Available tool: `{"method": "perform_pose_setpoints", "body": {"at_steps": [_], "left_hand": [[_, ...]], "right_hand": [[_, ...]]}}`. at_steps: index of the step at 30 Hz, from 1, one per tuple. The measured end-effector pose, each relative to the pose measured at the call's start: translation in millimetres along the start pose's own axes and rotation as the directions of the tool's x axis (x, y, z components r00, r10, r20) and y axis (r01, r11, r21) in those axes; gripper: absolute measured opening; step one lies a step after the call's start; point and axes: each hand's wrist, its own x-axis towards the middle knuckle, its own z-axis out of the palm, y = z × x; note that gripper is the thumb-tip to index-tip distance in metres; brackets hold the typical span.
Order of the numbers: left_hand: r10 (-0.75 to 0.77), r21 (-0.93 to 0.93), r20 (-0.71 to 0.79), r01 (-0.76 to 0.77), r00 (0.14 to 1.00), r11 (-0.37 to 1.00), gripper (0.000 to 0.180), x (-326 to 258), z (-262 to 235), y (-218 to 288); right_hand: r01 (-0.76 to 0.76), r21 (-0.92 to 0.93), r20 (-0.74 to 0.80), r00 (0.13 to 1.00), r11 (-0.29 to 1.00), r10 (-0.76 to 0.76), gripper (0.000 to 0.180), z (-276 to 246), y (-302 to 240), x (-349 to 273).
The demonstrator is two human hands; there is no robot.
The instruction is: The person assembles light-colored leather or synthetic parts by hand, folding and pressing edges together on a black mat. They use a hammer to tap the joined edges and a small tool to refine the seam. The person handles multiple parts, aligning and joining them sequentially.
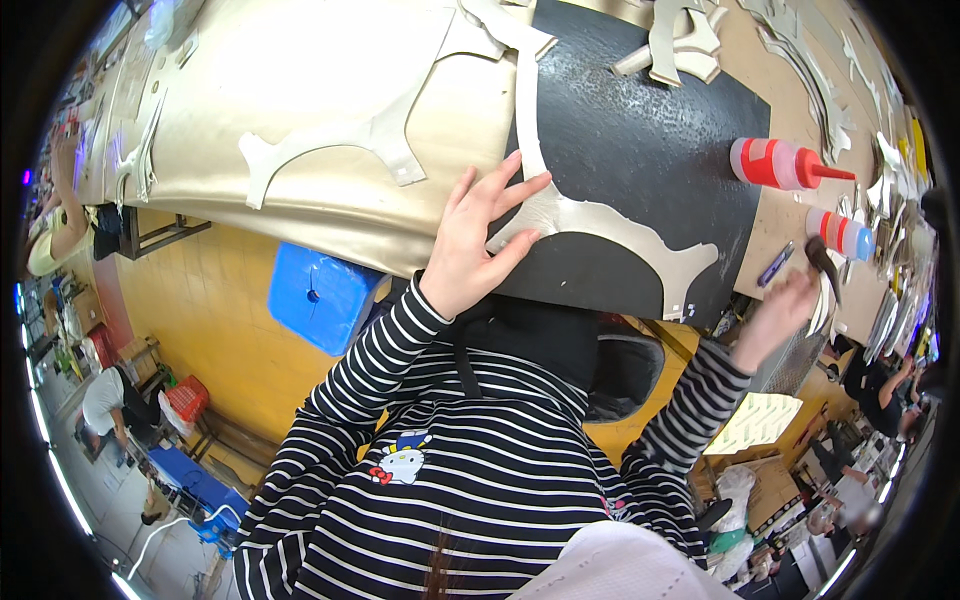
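Observation:
My left hand lies with its fingers spread on a pale cut leather-like piece, which has curved, branching arms. This piece rests on a black mat, one arm running up toward the far side and another bending to the near right. Off the mat's right edge, my right hand is somewhat blurred, its fingers bent beside a dark, curved tool. Whether the fingers grip that tool, I cannot make out. A purple pen lies close to the same hand.
Two squeeze bottles, one red-capped and one blue-capped, lie on the right. Pale cut pieces are stacked at the back. Gold sheet material covers the left. A blue stool stands below it. Other people are in the background.

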Motion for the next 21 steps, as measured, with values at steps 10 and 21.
{"method": "perform_pose_setpoints", "body": {"at_steps": [10,21], "left_hand": [[0.107,0.040,-0.089,-0.104,0.990,0.994,0.095,2,12,-8],[0.077,0.084,-0.090,-0.069,0.993,0.994,0.091,2,10,-4]], "right_hand": [[0.518,0.085,0.596,0.658,0.851,-0.460,0.018,-13,-73,-120],[0.700,0.200,0.518,0.519,0.686,-0.680,0.024,38,-127,-147]]}}
